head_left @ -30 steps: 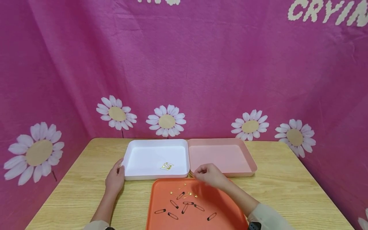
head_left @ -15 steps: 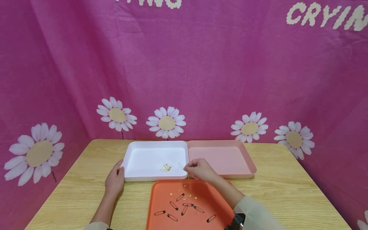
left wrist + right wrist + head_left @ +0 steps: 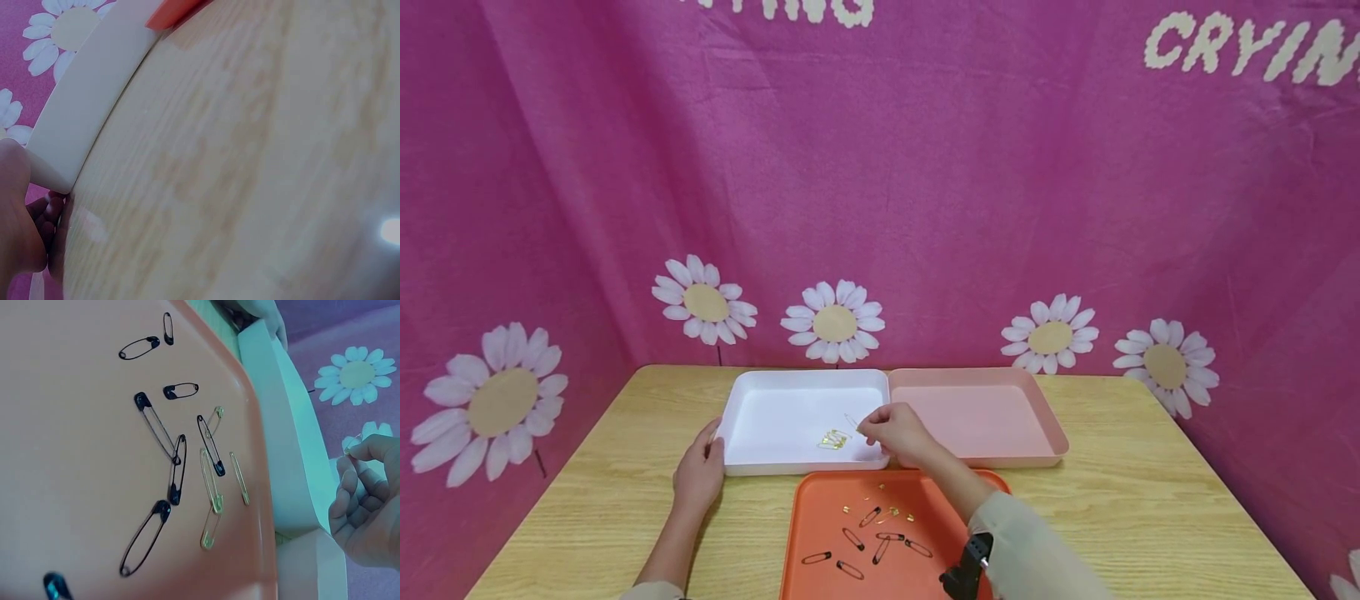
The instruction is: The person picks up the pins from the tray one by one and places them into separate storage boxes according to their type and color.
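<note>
**Right hand holds a gold pin over the white tray**

Nearest the person lies the flat orange plastic tray (image 3: 820,517), with black safety pins (image 3: 880,546) scattered across its near half and a few small gold safety pins (image 3: 891,511) lying closer to its far edge. The right forearm, in a pale sleeve with a dark watch at the wrist, crosses this tray from the lower right and rises toward the far left.

The right hand (image 3: 898,433) hovers above the near right corner of the shallow white rectangular tray (image 3: 752,387). Its thumb and forefinger pinch a thin gold safety pin (image 3: 852,422), which juts out to the left over the tray floor; the other fingers are curled under. A small heap of gold pins (image 3: 833,439) lies on the white floor just below and to the left of the held pin.

The left hand (image 3: 700,471) rests on the light wooden table (image 3: 587,508), its fingers gripping the near left corner of the white tray.

Beyond, touching the white tray's right wall, sits a shallow pink rectangular tray (image 3: 1045,417).
</note>
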Motion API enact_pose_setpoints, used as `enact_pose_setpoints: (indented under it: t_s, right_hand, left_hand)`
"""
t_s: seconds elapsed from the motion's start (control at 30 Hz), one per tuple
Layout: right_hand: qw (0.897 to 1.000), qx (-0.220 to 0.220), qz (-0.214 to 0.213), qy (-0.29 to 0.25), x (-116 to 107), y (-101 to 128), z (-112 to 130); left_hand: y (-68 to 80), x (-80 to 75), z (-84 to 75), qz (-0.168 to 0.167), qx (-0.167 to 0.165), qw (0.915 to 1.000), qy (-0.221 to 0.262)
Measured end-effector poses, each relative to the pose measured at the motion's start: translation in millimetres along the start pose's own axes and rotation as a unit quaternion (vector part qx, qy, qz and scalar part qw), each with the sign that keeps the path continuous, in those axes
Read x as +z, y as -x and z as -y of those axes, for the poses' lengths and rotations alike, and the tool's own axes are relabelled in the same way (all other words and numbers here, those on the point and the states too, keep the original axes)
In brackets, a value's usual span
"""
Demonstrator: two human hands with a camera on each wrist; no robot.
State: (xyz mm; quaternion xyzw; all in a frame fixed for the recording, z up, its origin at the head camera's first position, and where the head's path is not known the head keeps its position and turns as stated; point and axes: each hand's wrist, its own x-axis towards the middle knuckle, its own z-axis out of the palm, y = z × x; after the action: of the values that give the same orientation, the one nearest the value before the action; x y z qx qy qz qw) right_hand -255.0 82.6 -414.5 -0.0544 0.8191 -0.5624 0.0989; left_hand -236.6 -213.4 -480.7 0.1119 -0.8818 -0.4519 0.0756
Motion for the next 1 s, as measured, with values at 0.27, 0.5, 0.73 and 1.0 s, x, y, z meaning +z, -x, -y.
enact_pose_setpoints:
  t_s: [0.27, 0.5, 0.73, 1.0]
  right_hand:
    - [0.999, 0.024, -0.033, 0.024, 14, -15, 2]
    - [0.996, 0.013, -0.052, 0.073, 28, -23, 4]
    - [0.993, 0.020, -0.072, 0.086, 40, -28, -1]
    - [0.987, 0.047, -0.102, 0.112, 46, -32, -7]
  left_hand:
    - [-0.4, -2.0, -0.1, 0.005, -0.004, 1.0000, -0.001]
    - [0.5, -1.2, 1.1, -0.001, -0.008, 0.9999, 0.007]
    - [0.3, -1.3, -0.8, 0.005, -0.008, 0.9999, 0.005]
    - [-1.4, -1.3, -1.2, -0.002, -0.004, 1.0000, -0.003]
